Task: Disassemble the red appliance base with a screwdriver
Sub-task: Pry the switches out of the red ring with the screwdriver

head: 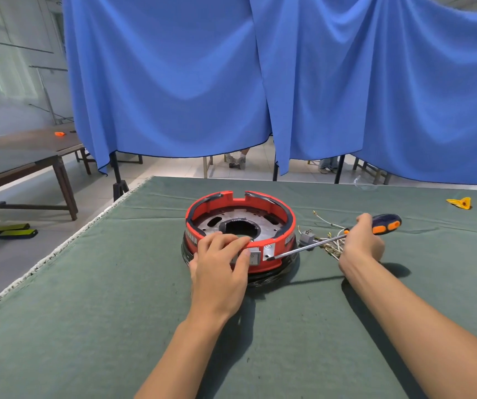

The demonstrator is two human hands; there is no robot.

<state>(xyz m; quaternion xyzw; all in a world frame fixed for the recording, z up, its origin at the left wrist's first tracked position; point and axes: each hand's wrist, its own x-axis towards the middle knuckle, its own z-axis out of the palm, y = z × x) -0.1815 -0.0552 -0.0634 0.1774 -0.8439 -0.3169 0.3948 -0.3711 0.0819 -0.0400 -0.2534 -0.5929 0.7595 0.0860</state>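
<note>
Both hands meet the red base: left hand grips its near rim.

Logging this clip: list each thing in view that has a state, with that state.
red appliance base: upright, top open
screwdriver: gripped, tip at base's front wall
left hand: grips base's near rim
right hand: grips screwdriver handle
wires: loose on cloth right of base

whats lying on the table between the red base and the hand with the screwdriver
In the head view, a grey plug and a bundle of white wires lie on the cloth between the red base and the right hand; the screwdriver shaft crosses above them.
</note>
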